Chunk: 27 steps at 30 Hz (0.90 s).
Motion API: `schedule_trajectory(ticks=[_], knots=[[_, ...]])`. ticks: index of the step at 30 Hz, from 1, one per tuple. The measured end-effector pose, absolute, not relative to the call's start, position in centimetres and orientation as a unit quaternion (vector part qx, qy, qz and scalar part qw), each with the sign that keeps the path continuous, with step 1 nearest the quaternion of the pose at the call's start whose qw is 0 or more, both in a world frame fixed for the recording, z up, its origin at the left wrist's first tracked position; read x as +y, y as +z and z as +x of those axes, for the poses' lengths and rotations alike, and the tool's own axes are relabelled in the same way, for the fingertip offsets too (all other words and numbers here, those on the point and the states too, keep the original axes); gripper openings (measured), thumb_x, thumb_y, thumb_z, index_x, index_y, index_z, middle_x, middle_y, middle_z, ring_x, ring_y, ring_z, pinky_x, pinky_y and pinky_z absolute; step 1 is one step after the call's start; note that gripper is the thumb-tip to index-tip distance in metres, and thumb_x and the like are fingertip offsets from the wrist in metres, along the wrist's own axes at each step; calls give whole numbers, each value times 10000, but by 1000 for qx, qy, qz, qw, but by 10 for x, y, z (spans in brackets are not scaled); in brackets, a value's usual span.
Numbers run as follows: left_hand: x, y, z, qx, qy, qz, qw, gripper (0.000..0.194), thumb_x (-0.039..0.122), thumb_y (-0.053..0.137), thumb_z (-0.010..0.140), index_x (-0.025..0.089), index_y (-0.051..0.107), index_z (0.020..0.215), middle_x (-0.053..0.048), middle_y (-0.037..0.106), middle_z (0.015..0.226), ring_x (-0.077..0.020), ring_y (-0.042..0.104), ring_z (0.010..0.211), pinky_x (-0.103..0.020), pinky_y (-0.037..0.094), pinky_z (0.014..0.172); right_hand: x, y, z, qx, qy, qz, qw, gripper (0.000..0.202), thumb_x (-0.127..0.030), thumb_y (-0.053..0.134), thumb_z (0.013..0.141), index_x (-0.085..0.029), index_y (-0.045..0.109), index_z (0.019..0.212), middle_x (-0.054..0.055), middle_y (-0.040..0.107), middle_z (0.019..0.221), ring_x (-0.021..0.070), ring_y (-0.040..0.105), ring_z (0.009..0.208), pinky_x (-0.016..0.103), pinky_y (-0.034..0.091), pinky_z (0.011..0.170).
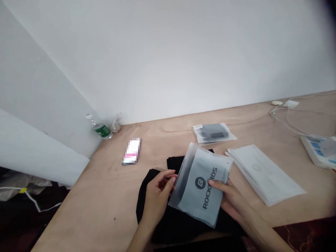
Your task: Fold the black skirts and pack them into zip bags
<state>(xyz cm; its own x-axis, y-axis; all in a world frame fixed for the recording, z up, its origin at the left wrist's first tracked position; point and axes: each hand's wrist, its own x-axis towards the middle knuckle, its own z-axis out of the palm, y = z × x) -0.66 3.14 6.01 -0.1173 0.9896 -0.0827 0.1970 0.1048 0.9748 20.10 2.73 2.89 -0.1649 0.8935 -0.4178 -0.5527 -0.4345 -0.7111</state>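
Note:
A frosted plastic zip bag [210,199] printed with "ROCKBROS" is held up at a tilt, its zip edge toward the left. My right hand [232,199] grips its right side, thumb on the printed face and fingers behind. At the zip edge, my left hand [160,192] is closed, with thumb and fingertips pinched against the bag's edge; the exact contact is partly hidden. Below both hands lies folded black cloth [170,224], partly covered by the bag and the hands.
White frosted bags [262,171] lie stacked to the right. Farther back is a filled clear bag [214,133] with dark contents. A phone [132,151], a water bottle [101,129] and a small plastic bundle [116,124] are at left. White cables [283,120] and a white-and-blue device [319,152] occupy the right.

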Motion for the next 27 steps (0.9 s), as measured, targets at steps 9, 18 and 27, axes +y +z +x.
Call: schedule_trajectory(ticks=[9, 18, 27], knots=[[30, 75, 12, 448, 344, 485, 668, 329, 175, 703, 616, 157, 689, 944, -85, 701, 924, -212, 649, 782, -328, 515, 718, 28, 38, 206, -280, 780, -396, 395, 315, -229, 734, 633, -176, 647, 931, 74, 702, 908, 238, 650, 831, 411, 483, 807], [31, 64, 1, 533, 376, 419, 632, 193, 253, 684, 681, 140, 639, 832, 19, 613, 637, 9, 352, 307, -121, 234, 298, 23, 22, 216, -310, 705, -467, 436, 177, -382, 630, 748, -207, 611, 733, -1, 654, 744, 160, 604, 724, 301, 480, 702], [27, 59, -15, 505, 466, 511, 515, 182, 156, 597, 735, 200, 621, 910, -35, 629, 990, -191, 610, 947, -261, 489, 749, 60, 5, 366, -407, 205, -773, 442, 391, -544, 443, 768, -226, 579, 950, 98, 627, 841, 250, 580, 744, 351, 426, 608]])
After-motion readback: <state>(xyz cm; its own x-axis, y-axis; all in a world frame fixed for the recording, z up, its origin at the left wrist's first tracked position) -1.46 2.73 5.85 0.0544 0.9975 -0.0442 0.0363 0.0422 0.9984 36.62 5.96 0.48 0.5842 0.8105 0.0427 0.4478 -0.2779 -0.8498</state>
